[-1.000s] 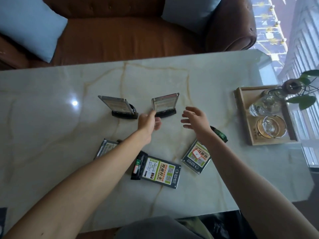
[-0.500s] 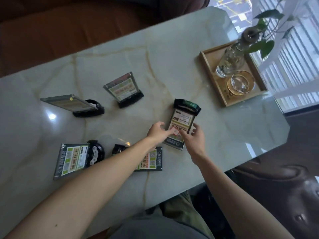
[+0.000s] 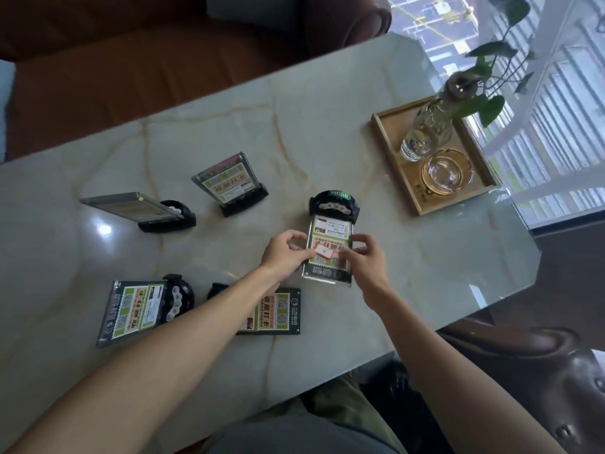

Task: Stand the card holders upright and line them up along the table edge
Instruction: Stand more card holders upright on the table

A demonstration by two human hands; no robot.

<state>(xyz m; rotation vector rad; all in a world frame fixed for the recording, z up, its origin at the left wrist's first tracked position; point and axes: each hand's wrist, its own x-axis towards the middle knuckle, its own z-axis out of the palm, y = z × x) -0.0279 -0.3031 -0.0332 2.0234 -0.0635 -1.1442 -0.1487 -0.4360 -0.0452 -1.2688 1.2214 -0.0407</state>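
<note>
Two card holders (image 3: pixel 229 183) already stand upright mid-table (image 3: pixel 327 103). The left hand (image 3: pixel 284 253) and right hand (image 3: pixel 363 257) each pinch a side of a third holder (image 3: pixel 329 244), apparently lying flat. Two more lie flat (image 3: pixel 134 311) near the front edge; none looks lined up.

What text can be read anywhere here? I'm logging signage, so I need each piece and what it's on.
Green strip on the black base of the held card holder: digits, too blurred to read reliably.
Held card holder's insert: Chinese print, QR codes, unreadable.
Two flat card holders: large Chinese characters, too blurred.
Two upright card holders: unreadable.
Wooden tray: small mark, unreadable.
</note>
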